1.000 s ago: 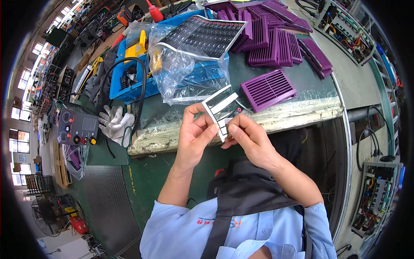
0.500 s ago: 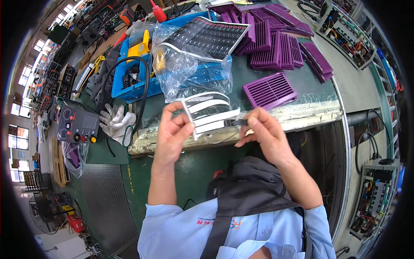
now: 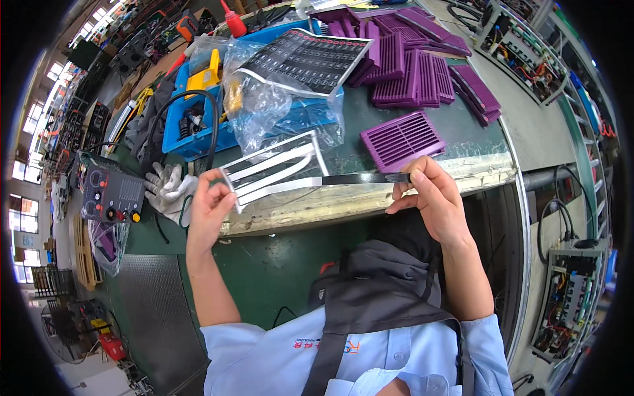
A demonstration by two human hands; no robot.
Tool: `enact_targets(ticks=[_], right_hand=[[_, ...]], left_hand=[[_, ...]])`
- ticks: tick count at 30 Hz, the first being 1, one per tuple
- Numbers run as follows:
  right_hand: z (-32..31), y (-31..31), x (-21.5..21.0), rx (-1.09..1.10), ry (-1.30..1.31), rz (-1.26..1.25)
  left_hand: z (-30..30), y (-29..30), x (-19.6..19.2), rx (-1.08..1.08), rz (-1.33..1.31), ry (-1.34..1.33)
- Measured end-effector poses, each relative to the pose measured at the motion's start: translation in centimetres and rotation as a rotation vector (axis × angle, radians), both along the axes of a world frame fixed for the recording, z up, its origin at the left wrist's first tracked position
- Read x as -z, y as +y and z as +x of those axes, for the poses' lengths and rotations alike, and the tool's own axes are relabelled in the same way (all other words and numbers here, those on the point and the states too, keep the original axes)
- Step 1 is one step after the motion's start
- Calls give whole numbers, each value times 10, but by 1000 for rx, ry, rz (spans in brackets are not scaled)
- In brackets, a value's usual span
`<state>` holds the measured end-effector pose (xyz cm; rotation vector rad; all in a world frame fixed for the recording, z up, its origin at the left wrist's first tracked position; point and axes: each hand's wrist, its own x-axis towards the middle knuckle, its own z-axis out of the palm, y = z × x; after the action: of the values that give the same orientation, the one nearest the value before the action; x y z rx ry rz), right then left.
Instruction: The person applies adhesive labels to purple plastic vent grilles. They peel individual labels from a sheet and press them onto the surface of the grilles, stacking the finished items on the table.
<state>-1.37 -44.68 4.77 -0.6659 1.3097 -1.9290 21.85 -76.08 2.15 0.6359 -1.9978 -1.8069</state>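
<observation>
My left hand (image 3: 209, 214) pinches the left edge of a sticker sheet (image 3: 274, 173) with white strips and clear gaps. A long black adhesive strip (image 3: 360, 179) stretches rightward from the sheet, its left part showing white and still joined to it. Between thumb and fingers, my right hand (image 3: 432, 201) grips the strip's right end. Both hands are above the near edge of the green bench. Just beyond the strip lies a purple slatted panel (image 3: 404, 140), touched by neither hand.
Several more purple panels (image 3: 413, 76) are piled at the back right. A blue bin (image 3: 177, 135) with plastic film (image 3: 257, 112) and a black printed sheet (image 3: 307, 61) on it stands at the back left. White gloves (image 3: 168, 191) and a grey control box (image 3: 112, 188) are on the left.
My hands have moved apart, the left one leftward and the right one rightward. The black strip has peeled further off the sheet and is now drawn out long. The sheet has flattened from its curl.
</observation>
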Motion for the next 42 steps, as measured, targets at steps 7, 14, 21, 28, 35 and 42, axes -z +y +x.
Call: enact_targets(ticks=[7,14,21,28,35,42], right_hand=[[-13,26,7,65,-2,-25],[-11,60,13,162,-21,-64],[-9,79,15,209,-24,-87],[6,81,15,269,92,9],[41,78,-1,212,412,170],[27,55,19,268,311,211]], left_hand=[[20,-37,16,-102,-167,-120],[9,-20,15,-360,-667,-340],[-6,22,-6,-675,-903,-175],[-70,154,-28,-57,-1114,308],[-109,195,-15,198,-908,434],[-101,192,-14,250,-113,365]])
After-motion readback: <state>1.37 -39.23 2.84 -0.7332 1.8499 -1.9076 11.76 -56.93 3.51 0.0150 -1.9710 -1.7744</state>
